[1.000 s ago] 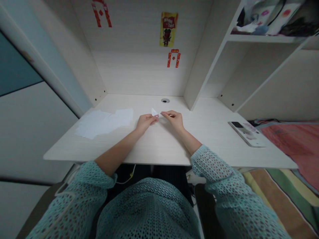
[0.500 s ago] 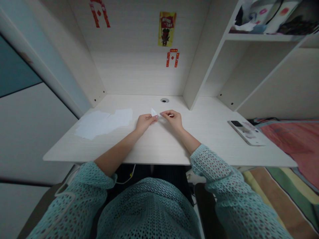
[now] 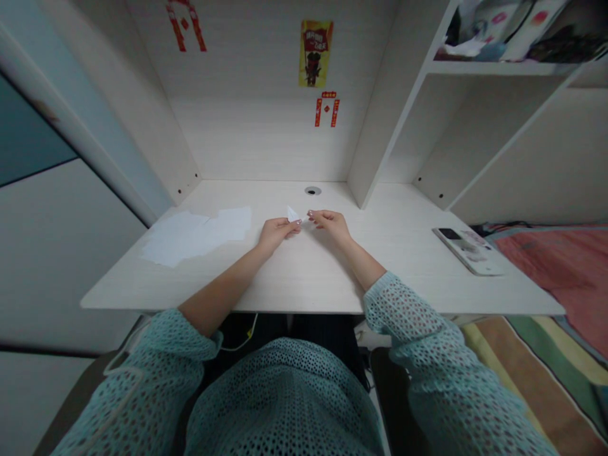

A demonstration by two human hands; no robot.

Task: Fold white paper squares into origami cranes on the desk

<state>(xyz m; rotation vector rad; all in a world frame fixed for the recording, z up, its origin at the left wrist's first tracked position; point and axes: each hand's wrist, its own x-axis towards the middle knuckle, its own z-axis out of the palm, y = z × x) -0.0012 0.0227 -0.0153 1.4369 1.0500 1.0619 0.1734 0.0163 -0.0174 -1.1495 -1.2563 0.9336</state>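
both hands meet at the middle of the pale wood-grain desk. the left hand pinches a small pointed white paper piece, and the right hand has curled fingers just beside it; i cannot tell if it grips. flat white sheets lie to the left, a phone near the right edge.

Dim even light, seemingly soft, edges bowed

Clad in a pale teal open-knit top full of small holes, with loose sleeves bunched near the elbows.
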